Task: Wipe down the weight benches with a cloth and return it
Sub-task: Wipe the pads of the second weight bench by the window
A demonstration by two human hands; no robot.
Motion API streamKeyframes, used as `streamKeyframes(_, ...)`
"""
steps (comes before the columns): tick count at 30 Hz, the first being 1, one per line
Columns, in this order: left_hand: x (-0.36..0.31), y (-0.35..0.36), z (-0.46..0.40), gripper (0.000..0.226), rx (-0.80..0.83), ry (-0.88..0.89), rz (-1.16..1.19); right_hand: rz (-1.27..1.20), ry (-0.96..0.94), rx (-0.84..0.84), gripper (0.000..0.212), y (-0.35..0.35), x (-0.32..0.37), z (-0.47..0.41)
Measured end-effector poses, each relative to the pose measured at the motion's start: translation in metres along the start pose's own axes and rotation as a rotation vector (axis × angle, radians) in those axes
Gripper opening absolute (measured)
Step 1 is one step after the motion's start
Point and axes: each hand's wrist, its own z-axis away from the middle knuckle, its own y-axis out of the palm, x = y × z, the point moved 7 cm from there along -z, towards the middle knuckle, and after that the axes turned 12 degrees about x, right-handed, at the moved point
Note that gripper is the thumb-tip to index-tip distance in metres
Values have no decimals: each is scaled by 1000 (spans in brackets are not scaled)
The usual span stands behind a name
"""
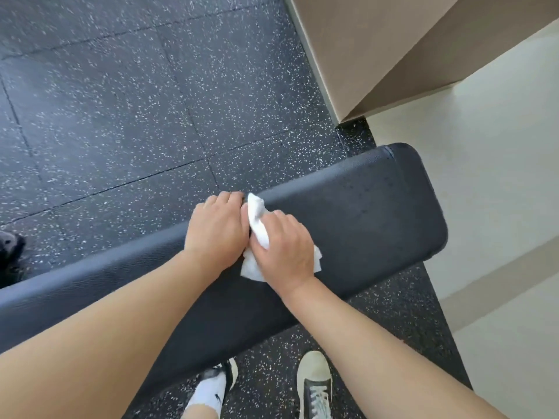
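Observation:
A black padded weight bench [372,213] runs from the lower left to the middle right of the head view. On its top lies a crumpled white cloth [257,225]. My right hand [284,246] lies over the cloth with its fingers curled round it, pressing it to the pad. My left hand [216,228] rests right beside it, its fingers curled over the bench's far edge. Most of the cloth is hidden under my right hand.
Dark speckled rubber floor tiles [121,101] spread beyond the bench. A beige wall corner [378,55] and a pale wall [499,176] stand close to the bench's right end. My two shoes [314,385] stand below the bench. A dark object [10,255] sits at the left edge.

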Motion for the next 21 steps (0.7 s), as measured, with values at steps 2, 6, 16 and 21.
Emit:
streamKeyframes(2, 40, -2, 9, 43, 86, 11, 30, 65, -80, 15, 15, 5, 23, -5)
streamKeyframes(6, 96, -8, 48, 54, 36, -7, 24, 79, -230, 25, 19, 15, 62, -9)
streamKeyframes(16, 69, -2, 46, 39, -74, -278, 30, 212, -330, 34, 19, -2, 18, -54)
streamKeyframes(21, 4, 2, 28, 40, -100, -216, 24, 390, -39, 304, 46, -34, -83, -115)
